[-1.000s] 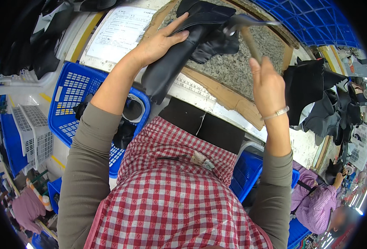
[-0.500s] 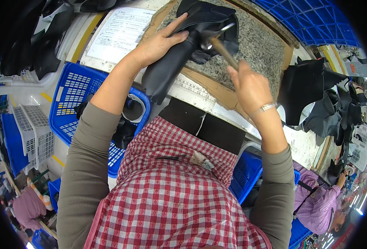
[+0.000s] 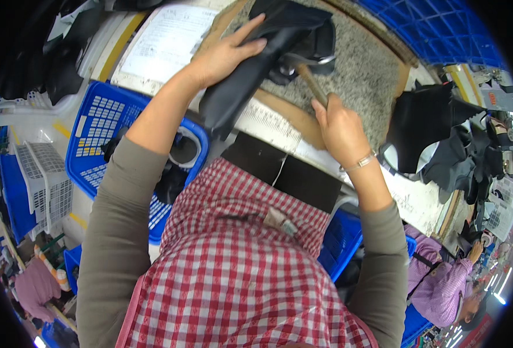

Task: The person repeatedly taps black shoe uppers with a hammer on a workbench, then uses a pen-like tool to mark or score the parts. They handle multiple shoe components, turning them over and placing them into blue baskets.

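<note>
A black leather piece (image 3: 233,95), folded and sewn, lies across a speckled stone slab (image 3: 366,75) and hangs past the near edge of the bench. My left hand (image 3: 224,58) rests on it with thumb and forefinger stretched apart, pressing it from the left. In my right hand (image 3: 343,127) is a hammer (image 3: 313,84), gripped by its wooden handle. The shiny metal head is at the right side of the leather, low over the slab; whether it touches the leather cannot be made out.
Left of the slab lies a printed sheet (image 3: 166,40). Blue baskets stand below the bench (image 3: 102,136) and at the far right (image 3: 442,29). More black leather pieces (image 3: 421,124) are piled to the right. A co-worker in a purple checked top (image 3: 439,290) sits lower right.
The hammer head has come down and nearer to me, and my right hand has shifted slightly left and nearer. My left hand keeps its place on the leather, whose upper flap has shifted slightly.
</note>
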Motion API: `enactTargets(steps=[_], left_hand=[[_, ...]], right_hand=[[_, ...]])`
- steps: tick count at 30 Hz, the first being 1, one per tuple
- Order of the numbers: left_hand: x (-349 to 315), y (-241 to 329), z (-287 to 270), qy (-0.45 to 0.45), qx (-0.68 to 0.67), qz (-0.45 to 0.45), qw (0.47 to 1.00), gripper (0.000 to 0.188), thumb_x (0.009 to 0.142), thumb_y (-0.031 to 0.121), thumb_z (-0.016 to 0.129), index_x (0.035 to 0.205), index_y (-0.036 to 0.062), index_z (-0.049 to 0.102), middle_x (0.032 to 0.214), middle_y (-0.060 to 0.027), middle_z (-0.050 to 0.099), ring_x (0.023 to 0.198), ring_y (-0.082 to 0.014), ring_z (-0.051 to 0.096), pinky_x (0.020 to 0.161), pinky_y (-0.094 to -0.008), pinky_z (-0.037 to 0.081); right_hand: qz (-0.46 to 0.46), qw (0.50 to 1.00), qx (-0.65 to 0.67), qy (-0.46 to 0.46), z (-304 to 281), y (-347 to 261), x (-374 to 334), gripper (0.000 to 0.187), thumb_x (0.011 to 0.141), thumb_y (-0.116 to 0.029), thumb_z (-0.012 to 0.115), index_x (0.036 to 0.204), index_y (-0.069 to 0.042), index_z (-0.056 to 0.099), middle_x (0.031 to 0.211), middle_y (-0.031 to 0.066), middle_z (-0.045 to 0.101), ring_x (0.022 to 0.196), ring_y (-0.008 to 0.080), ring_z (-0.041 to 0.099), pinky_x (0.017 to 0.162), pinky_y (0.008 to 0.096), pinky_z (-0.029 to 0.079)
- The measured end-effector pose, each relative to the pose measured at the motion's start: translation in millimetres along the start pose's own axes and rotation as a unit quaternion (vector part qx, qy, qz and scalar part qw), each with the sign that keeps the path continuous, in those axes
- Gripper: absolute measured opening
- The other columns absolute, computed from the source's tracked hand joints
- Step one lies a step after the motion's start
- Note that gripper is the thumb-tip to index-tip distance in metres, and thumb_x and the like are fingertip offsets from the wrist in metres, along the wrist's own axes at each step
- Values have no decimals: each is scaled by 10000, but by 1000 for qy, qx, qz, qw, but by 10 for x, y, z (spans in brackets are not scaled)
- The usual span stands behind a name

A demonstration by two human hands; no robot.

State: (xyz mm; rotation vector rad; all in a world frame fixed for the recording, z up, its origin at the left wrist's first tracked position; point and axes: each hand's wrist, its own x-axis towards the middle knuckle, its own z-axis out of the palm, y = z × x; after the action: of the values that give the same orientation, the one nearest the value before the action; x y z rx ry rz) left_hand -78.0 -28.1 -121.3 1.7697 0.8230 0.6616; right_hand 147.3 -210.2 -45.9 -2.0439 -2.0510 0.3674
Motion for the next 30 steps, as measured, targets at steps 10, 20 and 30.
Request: enactTargets(steps=[10,20,30], left_hand=[[25,87,15,14,50,-3,999,725,1010,577,563,1638,307,321,1533,-186,525,1396,-295,522,1130,-355,424],[36,32,44,18,50,26,998,743,1003,578,580,1635,274,334,1562,-188,492,1450,-310,459,1180,-368,362],[-11,8,83,24,13,84,996,763,1035,461,580,1627,71,296,1664,-176,346,1539,-303,324,1247,-368,260]], right_hand=[[-10,999,-2,39,-63,-52,-12,379,1063,-339,559,960,25,538,667,261,644,656,470,667,575,537,526],[15,999,-27,35,67,-75,-203,333,1062,-313,565,1016,17,559,630,254,628,611,459,664,554,532,530],[-30,999,4,36,519,-22,-527,340,1025,-282,627,1077,48,558,632,252,637,583,476,633,533,545,498]])
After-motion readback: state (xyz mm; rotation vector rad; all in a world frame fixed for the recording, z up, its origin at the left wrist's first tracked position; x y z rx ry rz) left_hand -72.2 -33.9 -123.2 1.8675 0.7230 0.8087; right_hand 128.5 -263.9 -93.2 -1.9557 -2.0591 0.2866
